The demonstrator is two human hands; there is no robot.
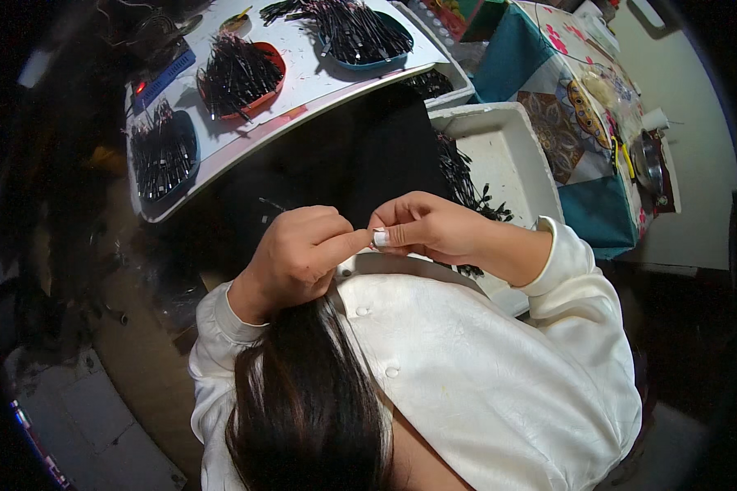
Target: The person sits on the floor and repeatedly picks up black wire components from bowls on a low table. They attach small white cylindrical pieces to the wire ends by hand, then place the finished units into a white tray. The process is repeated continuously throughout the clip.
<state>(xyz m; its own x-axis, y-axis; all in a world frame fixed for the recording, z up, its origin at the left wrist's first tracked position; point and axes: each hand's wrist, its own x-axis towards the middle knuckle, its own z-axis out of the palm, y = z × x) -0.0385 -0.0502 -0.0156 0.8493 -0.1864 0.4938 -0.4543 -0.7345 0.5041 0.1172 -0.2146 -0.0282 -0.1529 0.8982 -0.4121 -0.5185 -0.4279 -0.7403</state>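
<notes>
Over my lap, my two hands meet with their fingertips touching. My left hand (299, 252) is closed, thumb and forefinger pinched together. The fingers of my right hand (426, 225) are closed in a pinch against them, with a white wrap (381, 237) around the thumb. Whatever sits between the fingertips is too small and covered to name. Just beyond the left knuckles shows a short thin black cable (272, 203) with a bright tip; I cannot tell whether that hand grips it. Black cloth (368, 155) lies behind both hands.
Ahead, a white table (303, 94) bears a blue tray (193, 159), a red tray (277, 61) and a teal tray (405, 53), all heaped with black cables. A blue device (164, 78) glows red. At right stand a foam box (540, 155) with cables and a cloth-covered table (590, 213).
</notes>
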